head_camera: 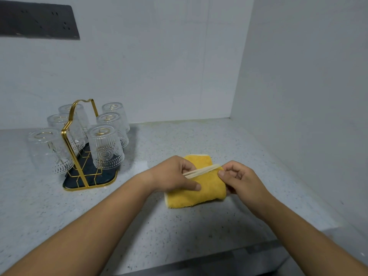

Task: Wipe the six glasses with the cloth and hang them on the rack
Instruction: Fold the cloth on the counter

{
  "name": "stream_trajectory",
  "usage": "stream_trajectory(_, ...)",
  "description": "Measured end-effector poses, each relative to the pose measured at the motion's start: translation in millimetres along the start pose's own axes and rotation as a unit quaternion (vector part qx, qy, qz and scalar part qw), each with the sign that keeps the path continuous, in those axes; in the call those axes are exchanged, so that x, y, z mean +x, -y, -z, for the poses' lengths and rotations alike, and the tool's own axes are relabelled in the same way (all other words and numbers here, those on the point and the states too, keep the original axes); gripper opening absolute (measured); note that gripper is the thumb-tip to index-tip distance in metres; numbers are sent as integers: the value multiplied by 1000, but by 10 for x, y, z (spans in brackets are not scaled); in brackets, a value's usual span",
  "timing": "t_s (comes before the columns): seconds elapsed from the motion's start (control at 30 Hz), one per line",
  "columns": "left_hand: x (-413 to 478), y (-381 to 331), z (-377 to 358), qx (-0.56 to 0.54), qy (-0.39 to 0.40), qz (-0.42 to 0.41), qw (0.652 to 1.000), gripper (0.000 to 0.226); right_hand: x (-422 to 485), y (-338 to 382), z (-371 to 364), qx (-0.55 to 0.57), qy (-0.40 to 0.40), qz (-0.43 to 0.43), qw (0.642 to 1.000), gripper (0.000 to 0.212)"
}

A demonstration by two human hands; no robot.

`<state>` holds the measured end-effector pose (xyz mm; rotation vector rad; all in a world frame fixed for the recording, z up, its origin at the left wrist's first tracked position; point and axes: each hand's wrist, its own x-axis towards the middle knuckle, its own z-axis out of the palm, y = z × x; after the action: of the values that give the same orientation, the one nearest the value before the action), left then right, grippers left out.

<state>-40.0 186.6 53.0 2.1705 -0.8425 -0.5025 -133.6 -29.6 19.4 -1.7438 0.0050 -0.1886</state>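
Note:
A gold wire rack [79,148] with a dark tray base stands at the left of the counter. Several clear patterned glasses hang upside down on its pegs, the nearest ones at the front right [105,148] and front left [48,151]. To the right of the rack lies a folded yellow cloth [207,188] with a cream edge. My left hand [175,174] pinches the cloth's left side, thumb laid on top. My right hand [239,176] pinches the cloth's upper right edge between thumb and fingers.
The speckled grey counter [139,226] meets white walls behind and at the right. A dark socket panel [37,20] sits on the back wall, upper left. The counter's front edge [229,253] runs along the bottom right.

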Motion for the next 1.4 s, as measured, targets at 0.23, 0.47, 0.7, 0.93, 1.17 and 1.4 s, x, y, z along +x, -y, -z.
stream_trajectory(0.23,8,289,56,-149,-57,31,987,20,67,-21,-11,14,-10,-17,1000,12)
stream_trajectory(0.47,152,356,100,-199,-81,42,976,36,379,11,-43,-17,-32,-29,999,23)
stream_trajectory(0.7,667,463,172,-81,-162,191,965,39,1120,-156,-10,-219,-39,-47,974,43)
stream_trajectory(0.93,847,404,202,84,-149,191,966,54,1410,-262,-89,-379,-2,-72,922,36)
stream_trajectory(1.17,851,296,126,101,-87,172,976,29,1197,-81,-79,-440,66,-148,883,40)
stream_trajectory(1.4,893,-40,-298,-157,-88,137,974,42,631,-109,393,-241,-74,-114,961,21)
